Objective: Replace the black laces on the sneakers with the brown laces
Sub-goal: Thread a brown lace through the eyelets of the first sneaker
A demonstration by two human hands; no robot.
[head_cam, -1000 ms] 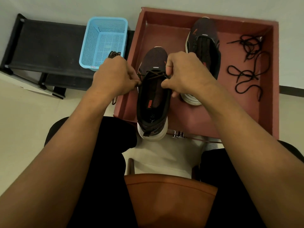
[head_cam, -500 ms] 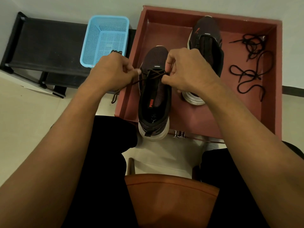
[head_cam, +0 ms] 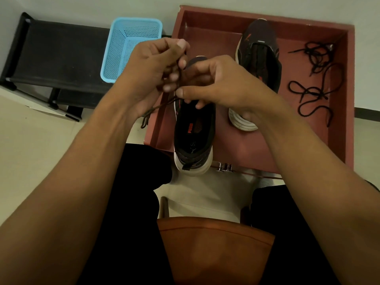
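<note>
L hand (head_cam: pixel 152 66) and R hand (head_cam: pixel 222 87) meet mid-frame over the near sneaker (head_cam: pixel 194 136). It sits at lower left of the red tray (head_cam: pixel 339 140), heel overhanging the tray's near edge. L fingers are curled, pinching the brown lace (head_cam: pixel 162 105) up high; the lace tail hangs left past the tray edge. R thumb + curled fingers pinch the same lace low by the eyelets, exact hole hidden. Step, my read: threading brown lace thru this shoe's front eyelets, early on. The far sneaker (head_cam: pixel 260 58), upper centre-right, looks laced, colour unclear. Black laces (head_cam: pixel 314 87) lie loose at tray right. Next probably needs the tip fed thru the next eyelet, ends pulled even, no twist.
</note>
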